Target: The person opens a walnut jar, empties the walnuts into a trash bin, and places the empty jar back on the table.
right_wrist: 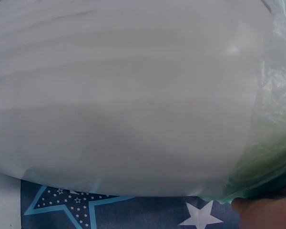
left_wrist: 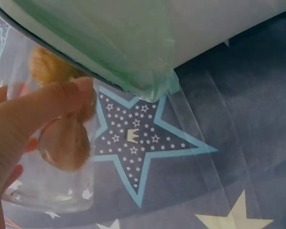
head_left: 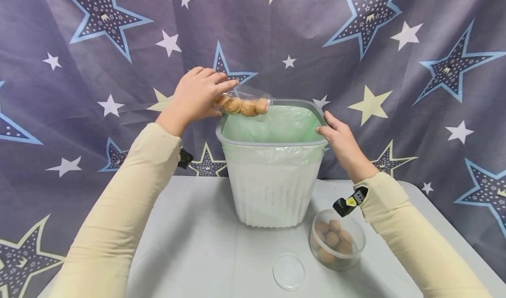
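Note:
My left hand [head_left: 203,94] grips a clear plastic jar [left_wrist: 47,191] tipped on its side, its mouth over the rim of a white trash bin [head_left: 272,188]. Brown round balls [head_left: 247,106], perhaps cookies or nuts, lie along the jar's lower wall. A green liner bag [head_left: 276,122] covers the bin's inside and folds over its grey rim. On the bin's right side, my right hand [head_left: 341,142] holds the rim between thumb and fingers. The right wrist view shows mostly the bin's white wall, with part of that hand [right_wrist: 269,212] in the lower corner.
A clear round tub [head_left: 337,260] with several brown balls stands on the white table [head_left: 197,254], right of the bin. Left of this tub lies a clear round lid [head_left: 288,271]. A purple star-patterned curtain [head_left: 237,21] hangs behind the table.

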`<move>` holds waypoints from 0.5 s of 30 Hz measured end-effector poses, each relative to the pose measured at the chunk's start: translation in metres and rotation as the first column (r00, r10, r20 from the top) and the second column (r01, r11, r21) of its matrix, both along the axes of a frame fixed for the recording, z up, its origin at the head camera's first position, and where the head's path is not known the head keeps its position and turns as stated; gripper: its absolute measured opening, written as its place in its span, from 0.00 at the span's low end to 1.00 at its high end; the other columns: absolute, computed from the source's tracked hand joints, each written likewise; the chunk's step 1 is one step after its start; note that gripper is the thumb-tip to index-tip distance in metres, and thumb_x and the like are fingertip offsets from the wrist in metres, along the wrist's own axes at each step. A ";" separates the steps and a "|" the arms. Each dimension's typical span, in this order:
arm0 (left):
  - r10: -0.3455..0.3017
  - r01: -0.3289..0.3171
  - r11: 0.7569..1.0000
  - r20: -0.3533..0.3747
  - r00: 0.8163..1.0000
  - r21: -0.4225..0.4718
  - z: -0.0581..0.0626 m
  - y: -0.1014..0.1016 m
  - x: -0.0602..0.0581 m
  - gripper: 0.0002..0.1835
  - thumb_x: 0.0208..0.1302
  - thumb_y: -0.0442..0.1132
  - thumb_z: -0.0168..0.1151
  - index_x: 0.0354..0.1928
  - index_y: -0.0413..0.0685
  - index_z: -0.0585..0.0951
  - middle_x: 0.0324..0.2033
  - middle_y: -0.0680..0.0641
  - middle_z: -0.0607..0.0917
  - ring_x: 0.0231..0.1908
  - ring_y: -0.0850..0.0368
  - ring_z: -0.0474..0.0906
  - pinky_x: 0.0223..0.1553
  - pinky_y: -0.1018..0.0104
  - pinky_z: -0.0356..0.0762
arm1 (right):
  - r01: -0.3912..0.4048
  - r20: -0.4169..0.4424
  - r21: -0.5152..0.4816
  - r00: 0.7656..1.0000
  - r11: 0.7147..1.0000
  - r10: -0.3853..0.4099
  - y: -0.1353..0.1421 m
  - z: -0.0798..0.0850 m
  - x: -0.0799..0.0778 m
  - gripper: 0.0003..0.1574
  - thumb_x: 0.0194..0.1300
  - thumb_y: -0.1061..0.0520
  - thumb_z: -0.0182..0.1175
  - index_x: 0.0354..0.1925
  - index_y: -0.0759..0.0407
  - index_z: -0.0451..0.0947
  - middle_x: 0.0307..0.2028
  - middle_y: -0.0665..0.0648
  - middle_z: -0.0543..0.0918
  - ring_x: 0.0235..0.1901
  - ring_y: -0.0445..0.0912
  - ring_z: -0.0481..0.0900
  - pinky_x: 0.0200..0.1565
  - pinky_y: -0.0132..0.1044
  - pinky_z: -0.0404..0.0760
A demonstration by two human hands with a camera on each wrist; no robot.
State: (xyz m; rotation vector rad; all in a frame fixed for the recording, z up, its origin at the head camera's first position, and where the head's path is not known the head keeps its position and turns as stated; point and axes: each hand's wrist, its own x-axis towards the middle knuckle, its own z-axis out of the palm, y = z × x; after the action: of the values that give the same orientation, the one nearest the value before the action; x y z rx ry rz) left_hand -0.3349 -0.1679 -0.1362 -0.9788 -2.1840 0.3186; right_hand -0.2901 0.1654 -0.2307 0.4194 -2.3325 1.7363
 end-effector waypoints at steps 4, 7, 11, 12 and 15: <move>0.027 -0.027 0.999 0.008 1.000 -0.019 -0.001 -0.002 -0.001 0.47 0.32 0.48 0.80 0.62 0.51 0.73 0.54 0.42 0.79 0.51 0.42 0.72 0.57 0.51 0.66 | -0.004 0.004 -0.005 1.000 1.000 0.004 0.000 0.000 0.000 0.43 0.65 0.59 0.45 0.73 0.61 0.39 0.73 0.55 0.42 0.72 0.46 0.39 0.70 0.41 0.45; 0.029 -0.029 0.999 0.011 1.000 -0.017 -0.001 -0.002 -0.002 0.47 0.32 0.49 0.80 0.62 0.51 0.73 0.54 0.42 0.79 0.52 0.42 0.72 0.57 0.51 0.65 | -0.008 0.004 -0.008 1.000 1.000 0.008 0.000 0.000 0.000 0.43 0.65 0.59 0.45 0.73 0.60 0.39 0.73 0.55 0.42 0.72 0.46 0.39 0.70 0.41 0.45; 0.015 -0.016 1.000 0.030 0.999 0.019 -0.002 -0.004 -0.003 0.47 0.32 0.48 0.80 0.62 0.51 0.73 0.54 0.42 0.79 0.52 0.42 0.72 0.58 0.51 0.65 | -0.010 0.008 -0.006 1.000 1.000 0.010 0.000 0.000 0.000 0.43 0.65 0.59 0.45 0.73 0.60 0.39 0.73 0.54 0.41 0.72 0.46 0.39 0.70 0.41 0.45; 0.008 -0.010 0.999 0.040 0.999 0.033 -0.003 -0.004 -0.003 0.48 0.32 0.48 0.80 0.62 0.50 0.73 0.55 0.42 0.79 0.53 0.42 0.72 0.58 0.51 0.65 | -0.009 0.010 -0.007 1.000 1.000 0.009 0.000 0.000 0.000 0.43 0.65 0.59 0.45 0.73 0.60 0.39 0.73 0.54 0.41 0.72 0.46 0.39 0.70 0.41 0.45; -0.004 -0.001 0.997 0.065 0.998 0.074 -0.004 -0.006 -0.005 0.48 0.33 0.49 0.80 0.63 0.50 0.72 0.55 0.41 0.78 0.54 0.41 0.72 0.59 0.50 0.64 | -0.009 0.012 -0.009 1.000 1.000 0.009 0.001 0.000 0.000 0.43 0.65 0.59 0.45 0.73 0.60 0.38 0.73 0.55 0.41 0.72 0.46 0.38 0.70 0.41 0.45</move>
State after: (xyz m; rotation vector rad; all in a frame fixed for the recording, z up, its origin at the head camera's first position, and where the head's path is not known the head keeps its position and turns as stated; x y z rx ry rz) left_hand -0.3400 -0.1739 -0.1405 -0.9623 -2.2371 0.2067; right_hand -0.2898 0.1661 -0.2306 0.4195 -2.3339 1.7574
